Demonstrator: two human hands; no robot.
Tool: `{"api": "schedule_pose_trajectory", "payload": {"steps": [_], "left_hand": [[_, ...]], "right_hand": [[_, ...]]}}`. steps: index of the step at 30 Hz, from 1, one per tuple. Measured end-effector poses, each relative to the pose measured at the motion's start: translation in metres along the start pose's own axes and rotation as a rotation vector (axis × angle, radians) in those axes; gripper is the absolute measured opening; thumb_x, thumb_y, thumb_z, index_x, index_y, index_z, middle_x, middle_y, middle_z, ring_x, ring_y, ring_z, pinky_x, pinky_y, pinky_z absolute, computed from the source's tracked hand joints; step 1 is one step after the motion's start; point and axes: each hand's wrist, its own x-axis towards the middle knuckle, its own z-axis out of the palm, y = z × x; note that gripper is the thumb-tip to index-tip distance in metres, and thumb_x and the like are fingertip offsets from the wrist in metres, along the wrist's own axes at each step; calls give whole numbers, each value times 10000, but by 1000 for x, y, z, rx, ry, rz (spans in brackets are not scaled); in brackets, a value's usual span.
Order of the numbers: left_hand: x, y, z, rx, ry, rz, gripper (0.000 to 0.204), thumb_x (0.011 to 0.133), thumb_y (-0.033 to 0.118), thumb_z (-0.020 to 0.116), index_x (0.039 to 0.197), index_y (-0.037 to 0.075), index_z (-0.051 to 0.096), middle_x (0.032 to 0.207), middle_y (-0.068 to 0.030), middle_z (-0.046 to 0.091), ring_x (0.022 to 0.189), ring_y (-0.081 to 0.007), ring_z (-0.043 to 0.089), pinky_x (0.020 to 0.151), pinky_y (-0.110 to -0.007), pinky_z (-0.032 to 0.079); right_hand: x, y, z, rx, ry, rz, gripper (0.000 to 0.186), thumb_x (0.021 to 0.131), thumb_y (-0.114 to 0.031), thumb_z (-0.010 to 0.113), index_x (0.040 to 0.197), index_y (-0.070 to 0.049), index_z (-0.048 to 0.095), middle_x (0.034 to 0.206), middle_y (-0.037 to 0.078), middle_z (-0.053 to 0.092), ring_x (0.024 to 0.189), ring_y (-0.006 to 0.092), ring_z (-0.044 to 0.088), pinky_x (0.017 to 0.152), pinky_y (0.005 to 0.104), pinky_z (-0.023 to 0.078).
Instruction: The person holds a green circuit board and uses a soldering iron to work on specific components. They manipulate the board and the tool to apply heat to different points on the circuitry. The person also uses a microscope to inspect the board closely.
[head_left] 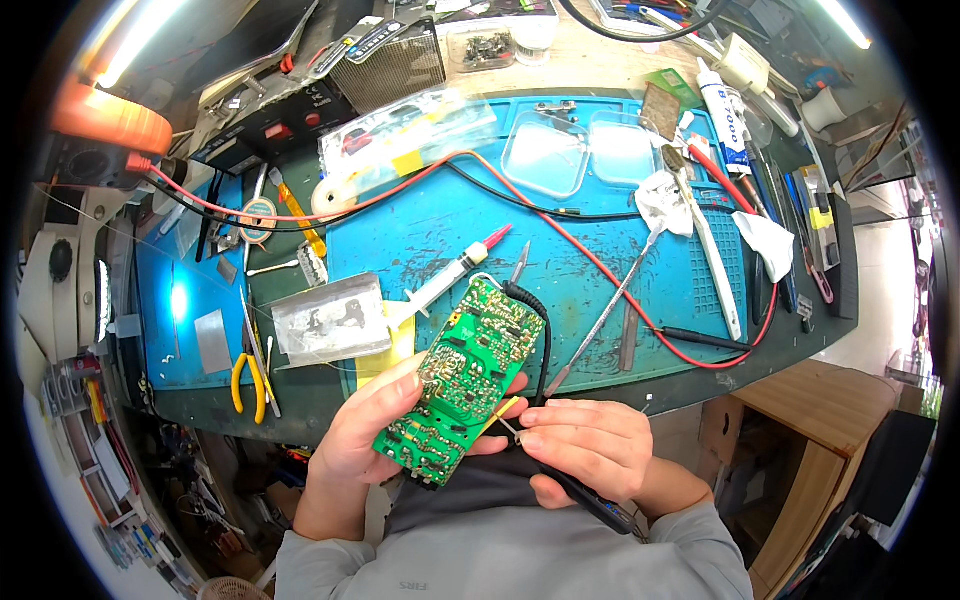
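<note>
the left hand (362, 440) is closed around the green circuit board (462, 378), tilting its solder side up, so the right hand (585, 448), just beside it and pinched shut on a thin probe (507, 428), can reach the board's near edge.

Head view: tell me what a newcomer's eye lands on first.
The green circuit board stands out at lower centre, solder side up, held in the left hand. The right hand beside it pinches a thin probe tip against the board's lower edge. Behind them lies the blue work mat, crossed by a red wire, with a syringe just above the board.
</note>
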Motion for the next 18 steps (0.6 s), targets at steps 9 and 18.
{"api": "schedule_pose_trajectory", "payload": {"steps": [9, 18], "left_hand": [[0, -1, -1, -4, 3, 9, 851, 1004, 376, 569, 1567, -95, 138, 1516, -444, 286, 1379, -551, 416, 1056, -644, 468], [-1, -1, -3, -1, -14, 6, 847, 1009, 379, 559, 1570, -90, 134, 1525, -436, 280, 1388, -545, 408, 1064, -642, 461]], "right_hand": [[-1, -1, 0, -2, -13, -7, 337, 776, -153, 796, 1075, -4, 745, 942, 111, 755, 920, 252, 760, 781, 362, 641], [0, -2, 1, -5, -19, -8, 331, 779, -153, 795, 1067, 0, 745, 938, 104, 754, 928, 249, 757, 781, 360, 640]]}}
